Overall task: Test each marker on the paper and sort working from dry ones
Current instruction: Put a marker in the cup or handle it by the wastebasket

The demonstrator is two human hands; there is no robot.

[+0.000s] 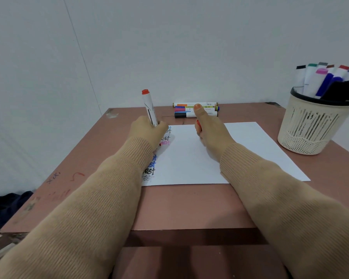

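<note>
Orange at its upper end, the white marker (149, 107) stands almost upright in the left hand (147, 129), whose grip is closed round the barrel. Its lower end is hidden behind the fingers, over the left edge of the paper (250, 146), beside a column of written "test" words. The right hand (208, 129) is above the paper, its grip curled round a small orange cap (197, 124), thumb raised. Several tested markers (181, 114) lie in a row at the far edge of the counter (189, 206). A basket (310, 125) of markers stands at the right.
</note>
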